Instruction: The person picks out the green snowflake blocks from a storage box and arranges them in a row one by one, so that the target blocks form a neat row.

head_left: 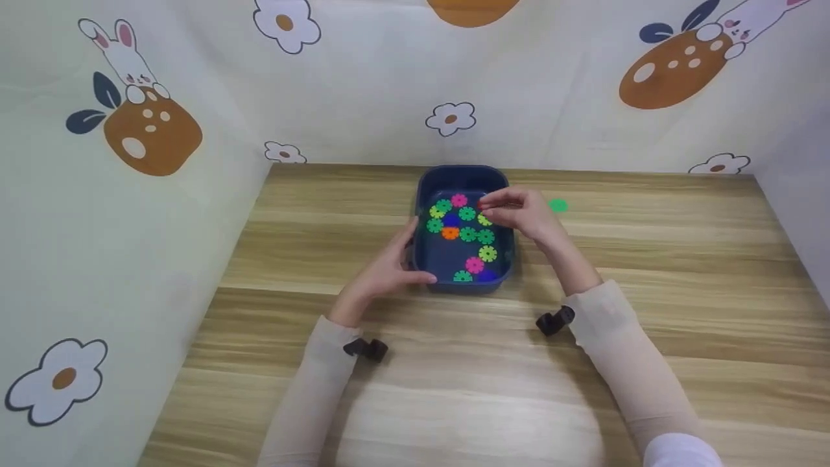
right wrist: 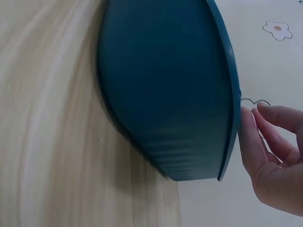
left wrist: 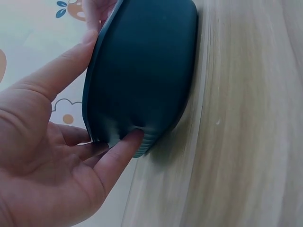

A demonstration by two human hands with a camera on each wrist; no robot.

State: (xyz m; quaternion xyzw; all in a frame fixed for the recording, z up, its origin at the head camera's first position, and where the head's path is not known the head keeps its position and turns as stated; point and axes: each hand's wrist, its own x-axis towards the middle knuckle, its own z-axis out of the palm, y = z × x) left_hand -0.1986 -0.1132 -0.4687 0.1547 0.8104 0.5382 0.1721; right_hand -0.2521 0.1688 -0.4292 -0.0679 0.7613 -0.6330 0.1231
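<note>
A dark blue rectangular tub point(head_left: 465, 287) stands on the wooden table with several notched plastic discs inside, among them a green disc point(head_left: 467, 213), an orange disc point(head_left: 450, 233) and a pink disc point(head_left: 474, 264). My left hand point(head_left: 389, 267) holds the tub's left side, thumb at the near rim and fingers along the wall. Over the right side of the tub, my right hand point(head_left: 528, 213) pinches a small red disc point(head_left: 481, 205), mostly covered by the fingertips. In the right wrist view, the tub's wall point(right wrist: 170, 85) hides what those fingers hold.
A green disc point(head_left: 558, 205) lies on the table just right of the tub, beyond my right hand. Behind the table point(head_left: 337, 214) hangs a pale cloth printed with rabbits, oranges and flowers. Each wrist carries a small black camera.
</note>
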